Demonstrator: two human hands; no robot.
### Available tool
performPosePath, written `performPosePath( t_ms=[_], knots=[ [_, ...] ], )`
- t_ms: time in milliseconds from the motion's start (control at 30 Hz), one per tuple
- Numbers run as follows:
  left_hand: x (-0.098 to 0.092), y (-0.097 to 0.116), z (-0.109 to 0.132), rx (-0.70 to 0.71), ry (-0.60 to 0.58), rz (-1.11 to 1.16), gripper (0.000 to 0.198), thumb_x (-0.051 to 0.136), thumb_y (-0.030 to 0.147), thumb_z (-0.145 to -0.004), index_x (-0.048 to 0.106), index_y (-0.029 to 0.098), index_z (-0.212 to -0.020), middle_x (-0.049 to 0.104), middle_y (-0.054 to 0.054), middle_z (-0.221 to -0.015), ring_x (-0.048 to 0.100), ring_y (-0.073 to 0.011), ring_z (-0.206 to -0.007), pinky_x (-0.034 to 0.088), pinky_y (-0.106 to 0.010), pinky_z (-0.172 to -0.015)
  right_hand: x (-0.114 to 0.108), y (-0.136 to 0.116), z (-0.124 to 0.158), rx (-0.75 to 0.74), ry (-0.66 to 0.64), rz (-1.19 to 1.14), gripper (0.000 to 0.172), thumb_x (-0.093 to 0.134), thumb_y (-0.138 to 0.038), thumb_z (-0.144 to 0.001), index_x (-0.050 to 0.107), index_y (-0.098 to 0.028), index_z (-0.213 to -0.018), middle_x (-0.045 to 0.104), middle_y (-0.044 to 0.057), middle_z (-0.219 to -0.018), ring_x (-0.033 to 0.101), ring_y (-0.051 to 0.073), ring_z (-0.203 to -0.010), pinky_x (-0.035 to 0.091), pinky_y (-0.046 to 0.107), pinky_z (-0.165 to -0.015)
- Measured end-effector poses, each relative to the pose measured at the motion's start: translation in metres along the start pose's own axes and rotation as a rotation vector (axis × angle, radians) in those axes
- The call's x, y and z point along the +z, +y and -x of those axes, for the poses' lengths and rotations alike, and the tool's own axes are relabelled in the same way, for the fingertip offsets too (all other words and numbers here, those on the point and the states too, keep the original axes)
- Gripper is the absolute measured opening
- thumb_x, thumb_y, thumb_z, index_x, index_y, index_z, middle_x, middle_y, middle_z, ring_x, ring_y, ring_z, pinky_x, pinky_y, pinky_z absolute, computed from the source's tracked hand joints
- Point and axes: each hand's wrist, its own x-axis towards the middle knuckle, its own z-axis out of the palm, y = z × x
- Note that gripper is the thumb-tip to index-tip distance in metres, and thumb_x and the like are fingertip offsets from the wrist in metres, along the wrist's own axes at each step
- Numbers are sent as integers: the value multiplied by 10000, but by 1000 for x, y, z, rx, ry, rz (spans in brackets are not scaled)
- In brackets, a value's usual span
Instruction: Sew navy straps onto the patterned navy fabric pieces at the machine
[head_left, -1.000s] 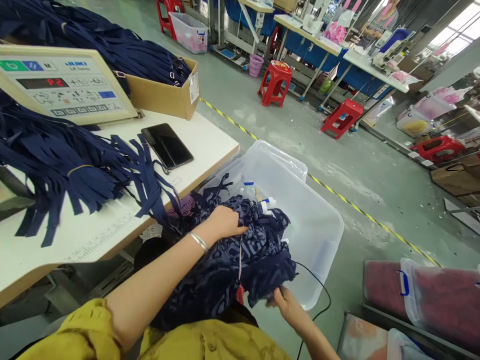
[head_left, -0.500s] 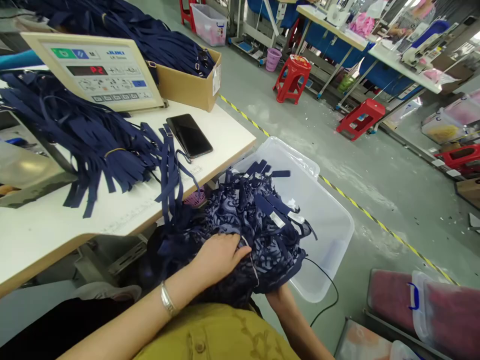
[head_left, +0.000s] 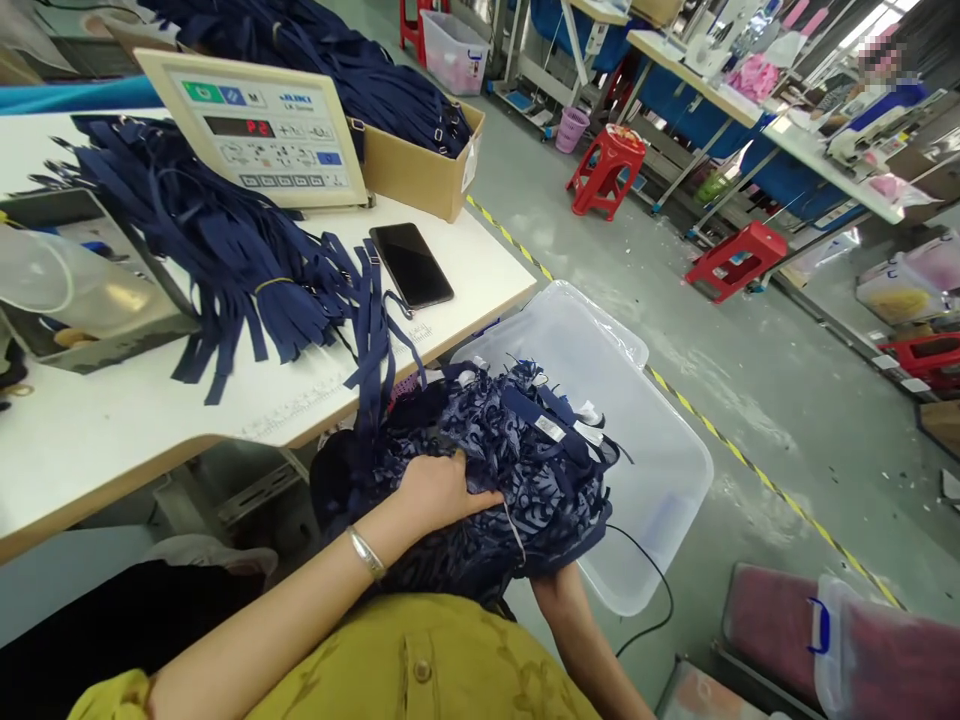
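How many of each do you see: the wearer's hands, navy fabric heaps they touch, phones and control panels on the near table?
Left hand and right hand: 2
Navy fabric heap: 1
Phone: 1
Control panel: 1
Total: 5

A phone (head_left: pixel 412 266) lies at 11 o'clock, a panel (head_left: pixel 259 135) at 10, red stools (head_left: pixel 611 160) at 1 and 2, tubs (head_left: pixel 772 625) at 4.

Right hand (head_left: pixel 555 582) mostly hidden under navy fabric (head_left: pixel 551 505).
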Motion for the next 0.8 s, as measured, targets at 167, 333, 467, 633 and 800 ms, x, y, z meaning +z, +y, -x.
performPosePath(
  t_ms=[167,333,467,633,800],
  knots=[
    [6,-3,6,71,73,95,679,464,793,-698,686,161,-810,650,-132,-874,605,-299,-945,421,-422,-908,-1,-16,-2,186,-4,-176,652,66,-545,-941,632,-328,-1182,730,75,-931,659,237,-1025,543,424,-862],
    [24,6,19,-52,210,132,624,508,642,-794,577,118,-1124,509,-170,-1144,540,-299,-1051,443,-441,-917,0,-28,-4,262,-36,-116,626,137,-644,-908,668,-356,-1072,735,52,-834,684,235,-912,568,387,-744],
    [31,9,30,-110,249,130,675,475,625,-827,505,46,-1171,531,-182,-1037,541,-311,-988,455,-458,-872,-32,-43,-2,363,-191,-4,652,247,-712,-867,711,-260,-946,709,65,-690,689,228,-680,560,358,-589],
    [28,6,42,1,172,148,496,535,618,-793,615,148,-928,583,-102,-887,573,-262,-879,468,-382,-825,-108,-133,-10,445,-780,319,454,471,-536,-892,733,-174,-814,724,95,-752,702,210,-712,519,263,-522],
    [31,11,53,7,168,164,498,559,556,-803,613,163,-1105,562,-111,-983,563,-239,-870,469,-360,-782,-66,-215,-65,-301,-670,572,355,371,-390,-973,685,-240,-1047,717,63,-938,685,167,-790,547,283,-691]
  ],
)
